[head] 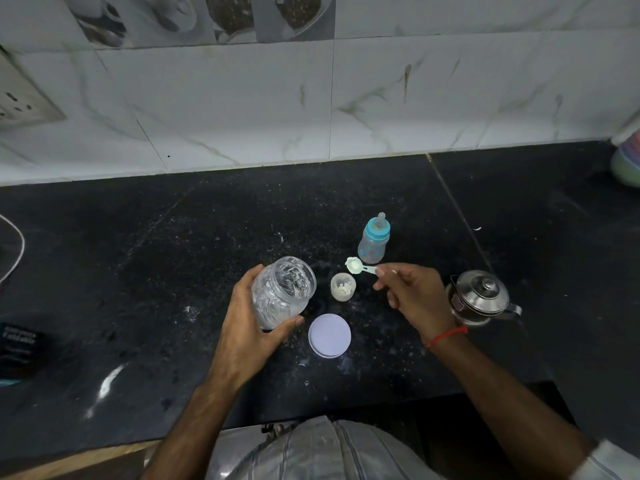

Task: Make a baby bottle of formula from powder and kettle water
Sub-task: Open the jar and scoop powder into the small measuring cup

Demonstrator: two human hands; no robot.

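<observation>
Fingers [382, 271] of right hand [415, 299] pinching handle of white scoop [356, 265], bowl loaded with powder, held just in front of baby bottle [373, 242]. Left hand [249, 327] wrapped around tilted powder jar [282, 292], left of bottle; purple lid [329, 336] lying on table [173, 254] nearer the body. Bottle standing with teat and blue collar on. Likely trouble: powder spilling if scoop tips, since bottle mouth closed. Kettle [479, 296] right of bottle, near wrist, easily knocked.

On the black counter [173, 271] we logged: open powder jar [282, 292], tilted in our left hand [249, 327]; scoop [358, 266] pinched by our right hand [415, 299]; baby bottle [374, 242] at twelve o'clock from scoop; kettle [479, 296] at three; lid [329, 336] at six.
</observation>
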